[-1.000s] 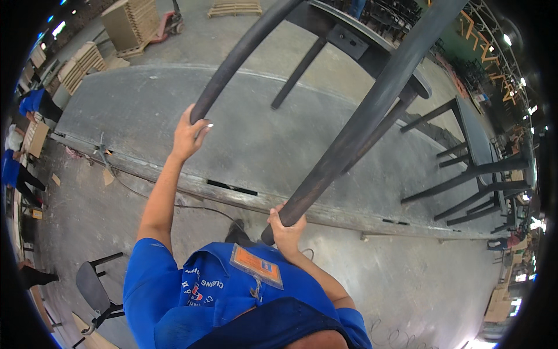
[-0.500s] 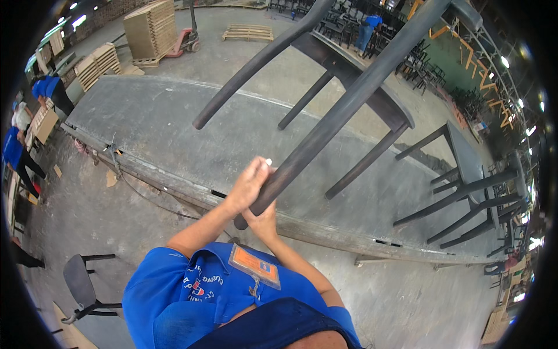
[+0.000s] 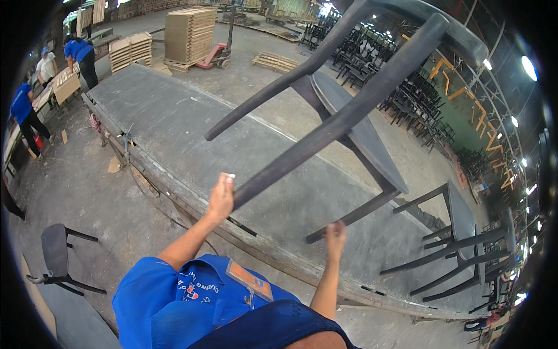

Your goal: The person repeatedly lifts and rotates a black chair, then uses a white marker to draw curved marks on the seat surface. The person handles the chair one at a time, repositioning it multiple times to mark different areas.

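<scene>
A dark wooden chair (image 3: 349,119) is tilted in front of me above a long grey table. Its curved backrest (image 3: 433,14) points up and away, and its legs come toward me. My left hand (image 3: 221,198) is closed round the lower end of the nearest long leg. Something small and white shows at its fingertips; I cannot make out what it is. To the right, my right hand (image 3: 335,237) grips another leg near its end, fingers curled round it. The chair's seat edge faces me, thin and dark.
The grey table (image 3: 168,116) runs across in front of me. More dark chairs (image 3: 459,232) stand at its right end, and one chair (image 3: 58,256) is on the floor at left. Co-workers (image 3: 81,55), stacked boards (image 3: 189,35) and a pallet jack (image 3: 218,55) are farther back.
My right hand has left the leg that my left hand holds and taken another leg farther right. The chair has turned, its seat now seen more edge-on. My view has shifted too.
</scene>
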`<state>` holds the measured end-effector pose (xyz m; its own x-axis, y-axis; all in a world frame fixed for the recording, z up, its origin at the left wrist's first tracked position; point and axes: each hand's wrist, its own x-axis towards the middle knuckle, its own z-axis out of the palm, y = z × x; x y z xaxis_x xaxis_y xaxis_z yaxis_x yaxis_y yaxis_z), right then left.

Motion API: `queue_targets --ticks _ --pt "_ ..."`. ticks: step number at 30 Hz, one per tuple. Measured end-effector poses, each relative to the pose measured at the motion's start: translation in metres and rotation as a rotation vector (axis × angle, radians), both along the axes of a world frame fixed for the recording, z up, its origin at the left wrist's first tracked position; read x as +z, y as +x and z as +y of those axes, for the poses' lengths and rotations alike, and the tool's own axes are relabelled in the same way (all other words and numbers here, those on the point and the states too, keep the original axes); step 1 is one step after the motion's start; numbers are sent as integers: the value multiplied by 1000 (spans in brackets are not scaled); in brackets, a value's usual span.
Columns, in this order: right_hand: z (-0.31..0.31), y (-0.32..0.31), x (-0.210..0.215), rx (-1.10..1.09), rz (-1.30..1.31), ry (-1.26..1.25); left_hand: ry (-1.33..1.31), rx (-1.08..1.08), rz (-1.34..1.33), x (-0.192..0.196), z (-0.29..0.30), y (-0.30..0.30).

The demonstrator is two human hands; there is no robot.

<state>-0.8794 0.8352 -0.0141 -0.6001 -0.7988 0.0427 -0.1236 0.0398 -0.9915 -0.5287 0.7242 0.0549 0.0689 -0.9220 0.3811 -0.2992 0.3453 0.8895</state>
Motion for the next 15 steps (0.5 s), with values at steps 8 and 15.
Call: queue_targets --ticks 8,15 --pt "-64 -55 -19 -130 -435 -448 -48 52 51 -13 -50 57" --pt "-20 -14 3 -249 -342 -492 1 63 43 16 -89 66"
